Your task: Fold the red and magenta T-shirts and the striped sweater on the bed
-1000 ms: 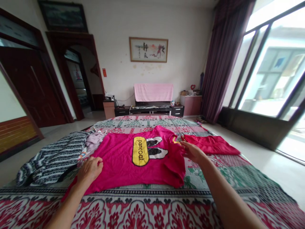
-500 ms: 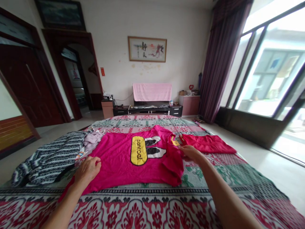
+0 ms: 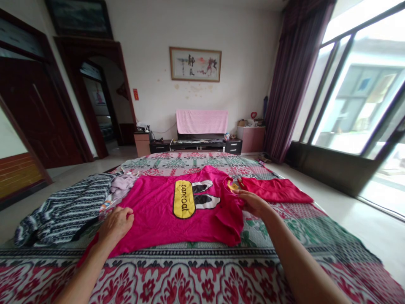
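A bright pink T-shirt (image 3: pixel 152 207) lies spread sideways on the patterned bed cover (image 3: pixel 202 270), its neck toward the right. It carries a yellow "pancoat" patch and two cartoon eyes. My left hand (image 3: pixel 117 221) is closed on the shirt near its hem end, fingers curled in and partly hidden. At the collar, my right hand (image 3: pixel 251 202) pinches the fabric by the neck and shoulder, beside the yellow inner neck label. Some creases run across the shirt's body, and the near sleeve lies toward me.
A folded red garment (image 3: pixel 276 191) lies right of the shirt. To the left are a black-and-white striped garment (image 3: pixel 66 209) and a pale lilac cloth (image 3: pixel 123 183). Beyond the bed stands a low black cabinet (image 3: pixel 234 147), with a pink towel (image 3: pixel 202 121) draped above it.
My right fingers have shifted slightly at the collar. The shirt and my left hand stay nearly where they were.
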A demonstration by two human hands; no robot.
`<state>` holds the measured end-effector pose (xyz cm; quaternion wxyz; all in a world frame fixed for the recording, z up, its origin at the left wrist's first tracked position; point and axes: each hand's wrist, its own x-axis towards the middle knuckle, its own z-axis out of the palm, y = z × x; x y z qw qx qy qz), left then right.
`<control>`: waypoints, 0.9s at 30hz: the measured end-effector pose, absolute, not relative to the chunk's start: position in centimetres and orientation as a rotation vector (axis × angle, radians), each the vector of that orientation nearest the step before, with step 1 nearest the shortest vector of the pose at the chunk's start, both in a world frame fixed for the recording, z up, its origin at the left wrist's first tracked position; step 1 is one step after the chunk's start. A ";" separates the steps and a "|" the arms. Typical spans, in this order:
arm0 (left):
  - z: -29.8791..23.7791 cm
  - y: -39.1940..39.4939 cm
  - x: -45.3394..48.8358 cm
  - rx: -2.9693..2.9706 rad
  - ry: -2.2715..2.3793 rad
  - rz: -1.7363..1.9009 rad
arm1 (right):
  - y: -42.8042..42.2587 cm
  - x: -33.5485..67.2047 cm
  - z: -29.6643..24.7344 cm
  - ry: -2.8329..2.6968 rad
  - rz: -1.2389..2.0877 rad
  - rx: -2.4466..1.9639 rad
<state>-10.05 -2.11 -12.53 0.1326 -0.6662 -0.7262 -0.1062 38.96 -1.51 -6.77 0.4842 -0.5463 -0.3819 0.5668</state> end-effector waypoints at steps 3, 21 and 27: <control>-12.5 -2.1 -10.1 -1.929 -2.123 -0.299 | -0.8 39.7 -7.1 -1.093 1.119 -1.491; -12.1 -2.6 -9.4 -1.926 -2.134 -0.357 | 0.5 39.0 -4.6 -1.828 0.068 -2.021; -12.1 -2.5 -9.3 -1.920 -2.139 -0.355 | 5.6 35.9 -5.8 -1.856 0.319 -1.834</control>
